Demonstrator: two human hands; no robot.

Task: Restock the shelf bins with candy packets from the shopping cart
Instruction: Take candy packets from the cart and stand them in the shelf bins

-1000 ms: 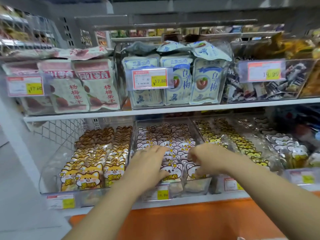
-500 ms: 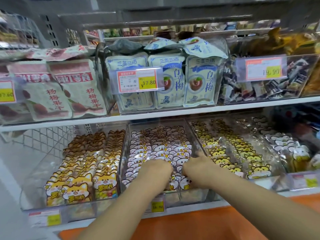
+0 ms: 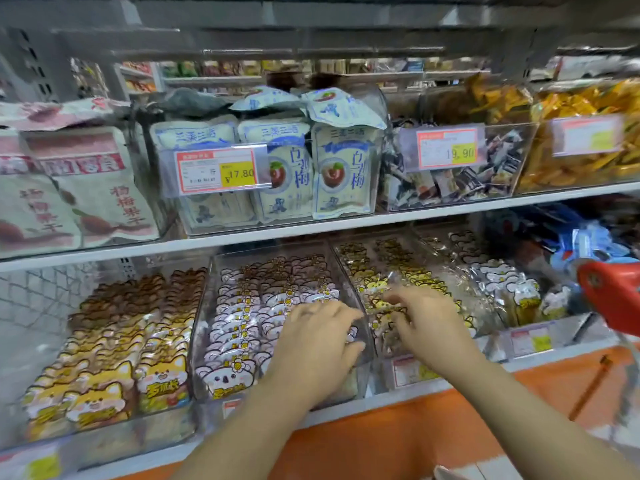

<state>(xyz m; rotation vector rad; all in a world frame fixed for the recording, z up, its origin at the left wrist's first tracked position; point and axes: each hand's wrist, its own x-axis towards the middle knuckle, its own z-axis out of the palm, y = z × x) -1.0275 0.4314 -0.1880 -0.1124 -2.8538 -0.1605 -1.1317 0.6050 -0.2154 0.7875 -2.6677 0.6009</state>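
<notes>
Two shelves across the view: upper shelf (image 3: 346,225) from nine to three o'clock, loaded with big pouches and loose sweets; lower shelf (image 3: 346,407) below it, carrying a row of clear bins. At seven o'clock, the fox-packet bin (image 3: 104,358), full. At centre, the koala-packet bin (image 3: 270,265), rows standing upright almost to the front wall. Just right of it, the yellow-packet bin (image 3: 391,258), looser and untidier. At three o'clock, a red corner of the shopping cart (image 3: 613,296), its contents out of view.

Left hand (image 3: 317,344) lying palm-down on the front koala candy packets (image 3: 242,317), fingers (image 3: 346,320) curled at the bin's right wall; grip apparently pressing rather than grasping, though nothing held can be confirmed. Right hand (image 3: 427,323) inside the neighbouring bin, fingers bent among yellow candy packets (image 3: 377,285); clenched on one or merely nudging, cannot tell through blur.

Likely risks: pressing too hard could topple or crush the upright rows; crinkly film could slip and drop a packet behind the front wall; hands working across the shared wall could mix flavours between bins.
</notes>
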